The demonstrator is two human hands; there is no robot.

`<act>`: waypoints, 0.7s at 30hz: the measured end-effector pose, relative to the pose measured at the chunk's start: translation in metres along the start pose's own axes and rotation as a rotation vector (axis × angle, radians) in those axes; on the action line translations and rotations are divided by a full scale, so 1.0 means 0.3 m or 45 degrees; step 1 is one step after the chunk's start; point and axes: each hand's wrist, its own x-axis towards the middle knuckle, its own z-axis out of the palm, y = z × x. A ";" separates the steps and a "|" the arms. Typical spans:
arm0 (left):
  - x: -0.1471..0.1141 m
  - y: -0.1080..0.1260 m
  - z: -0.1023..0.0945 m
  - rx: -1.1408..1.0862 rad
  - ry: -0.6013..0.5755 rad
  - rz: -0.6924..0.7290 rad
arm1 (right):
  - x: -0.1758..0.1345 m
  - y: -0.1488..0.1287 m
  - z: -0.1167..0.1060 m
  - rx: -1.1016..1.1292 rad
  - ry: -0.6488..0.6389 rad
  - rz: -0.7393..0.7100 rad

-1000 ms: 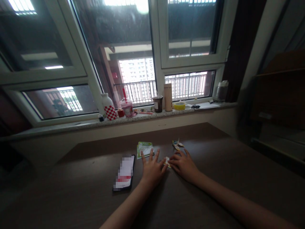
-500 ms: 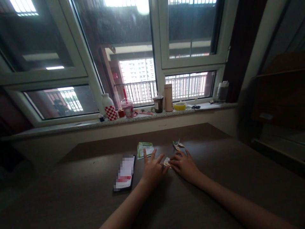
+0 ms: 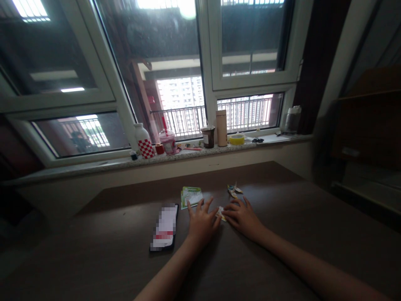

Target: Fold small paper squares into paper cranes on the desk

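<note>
A small, creased, white-and-yellow wrapper lies on the table between my two hands, partly hidden by fingertips. My left hand rests palm down with its fingers spread. Its thumb side is at the wrapper's left edge, and its outer fingers reach to the green-and-white packets. From the right, the fingertips of my right hand touch the wrapper's other edge; that hand lies low with fingers stretched out. Just beyond it is a crumpled, colourful wrapper.
A phone with a blurred-out screen lies left of my left hand on the dark table. Along the windowsill stand a checked bottle, a pink cup with straw, a dark drink cup, a beige flask and yellow tape.
My left hand has shifted slightly, and its fingers are more bent and closer together than before. The wrapper between the hands shows a little less. My right hand stays almost still.
</note>
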 end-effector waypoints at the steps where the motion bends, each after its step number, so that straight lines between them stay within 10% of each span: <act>1: 0.000 0.001 0.001 0.000 -0.051 0.008 | 0.000 0.000 0.000 -0.001 -0.002 0.000; 21: 0.006 -0.001 -0.002 0.089 -0.233 -0.036 | -0.012 -0.015 -0.007 -0.204 -0.050 0.122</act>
